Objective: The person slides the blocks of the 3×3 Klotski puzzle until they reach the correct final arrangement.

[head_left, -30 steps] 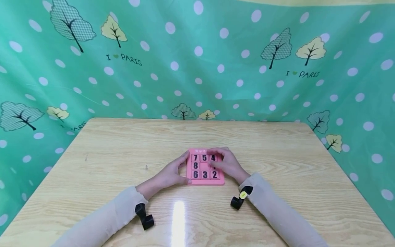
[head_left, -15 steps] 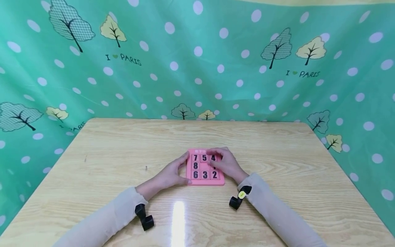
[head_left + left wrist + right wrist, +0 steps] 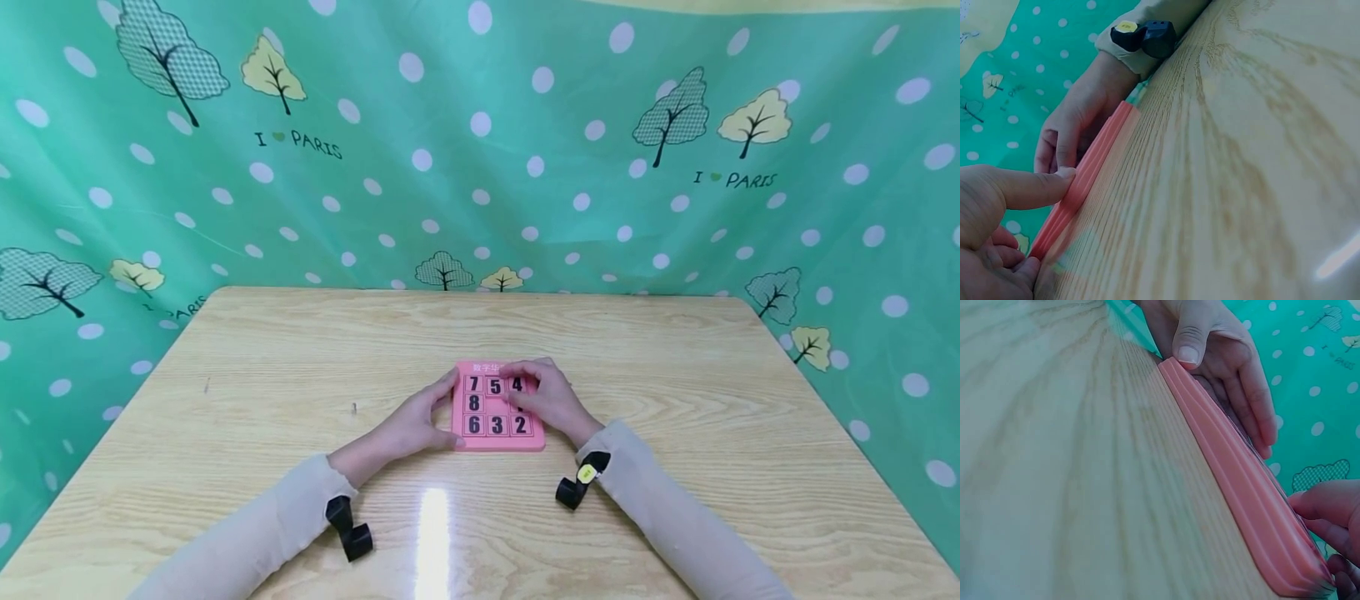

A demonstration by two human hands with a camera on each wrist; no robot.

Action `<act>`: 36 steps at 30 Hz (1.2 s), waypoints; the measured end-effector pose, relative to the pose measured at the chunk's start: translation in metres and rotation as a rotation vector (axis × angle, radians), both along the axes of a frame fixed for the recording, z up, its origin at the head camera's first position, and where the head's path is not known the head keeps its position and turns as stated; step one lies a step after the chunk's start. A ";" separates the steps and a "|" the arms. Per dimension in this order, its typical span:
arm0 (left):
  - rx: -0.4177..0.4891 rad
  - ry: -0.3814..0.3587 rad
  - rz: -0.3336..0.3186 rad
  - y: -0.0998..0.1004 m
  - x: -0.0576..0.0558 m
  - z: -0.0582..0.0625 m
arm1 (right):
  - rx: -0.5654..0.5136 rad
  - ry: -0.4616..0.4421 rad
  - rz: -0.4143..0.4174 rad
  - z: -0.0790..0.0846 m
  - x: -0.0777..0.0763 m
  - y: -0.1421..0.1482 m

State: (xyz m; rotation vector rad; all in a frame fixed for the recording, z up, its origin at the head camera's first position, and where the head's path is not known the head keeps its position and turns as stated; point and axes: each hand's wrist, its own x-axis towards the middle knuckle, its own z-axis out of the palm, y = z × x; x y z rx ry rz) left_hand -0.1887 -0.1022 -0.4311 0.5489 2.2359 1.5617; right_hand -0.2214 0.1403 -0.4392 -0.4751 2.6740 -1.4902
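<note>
At middle of wooden table [image 3: 637, 342], pink number puzzle [image 3: 495, 407] lies flat: 7, 5, 4 in far row, 5 sitting slightly nearer than neighbours; 8 at left of middle row; 6, 3, 2 in near row. Left hand [image 3: 412, 426]: thumb and fingers spread wide, gripping puzzle's left side. Right hand [image 3: 551, 396]: thumb and forefinger bent, slightly apart, over far right tiles; cannot tell whether pinching any. Beyond, green dotted curtain [image 3: 487, 175].

Behind the pale wood-grain surface [image 3: 637, 350] hangs a green cloth [image 3: 450, 175] with pale dots [image 3: 481, 124], checked trees [image 3: 672, 117], yellow trees [image 3: 756, 117] and PARIS lettering [image 3: 752, 180]. A bright reflection [image 3: 432, 542] streaks the surface's near part; a small dark mark [image 3: 354, 408] shows farther back, leftward.
</note>
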 end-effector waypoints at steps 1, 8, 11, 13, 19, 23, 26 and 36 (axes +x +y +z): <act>-0.001 0.000 0.000 0.000 0.000 0.000 | -0.002 -0.002 0.002 0.000 0.000 0.000; 0.003 0.001 -0.003 0.000 -0.001 -0.001 | -0.021 -0.011 0.014 -0.001 0.001 0.001; 0.002 0.000 -0.001 0.000 -0.001 -0.001 | -0.021 -0.019 0.022 -0.001 0.001 0.001; -0.003 -0.001 0.002 -0.001 0.000 0.000 | -0.016 -0.027 0.026 -0.001 0.001 0.002; 0.008 -0.009 -0.003 -0.001 -0.001 -0.001 | 0.000 -0.058 0.031 -0.002 0.000 0.004; 0.003 -0.007 -0.003 -0.001 -0.001 -0.002 | 0.008 -0.075 0.043 -0.001 0.001 0.005; -0.007 0.001 0.002 -0.001 0.000 -0.003 | 0.007 -0.089 0.051 0.000 0.001 0.005; -0.025 0.012 0.007 0.000 -0.001 -0.002 | 0.009 -0.114 0.105 0.035 0.019 0.001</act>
